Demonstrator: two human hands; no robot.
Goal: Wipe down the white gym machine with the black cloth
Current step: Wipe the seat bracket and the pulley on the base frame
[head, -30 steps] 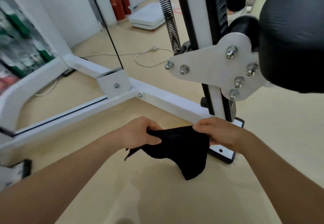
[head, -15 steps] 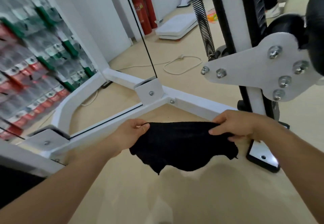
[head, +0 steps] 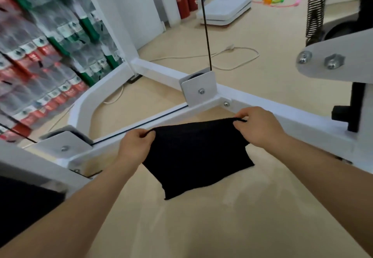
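Black cloth (head: 193,156) hanging spread just before the white gym machine's base rail (head: 302,122), top corners pinched in left grip (head: 135,146) and right grip (head: 258,128). Probably best to fold into a pad, press flat and sweep along the rail, clear of the cable (head: 141,124).

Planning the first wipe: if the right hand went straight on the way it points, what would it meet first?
Probably the white frame bar just beyond the right hand, near its bolted joint; depth is unclear.
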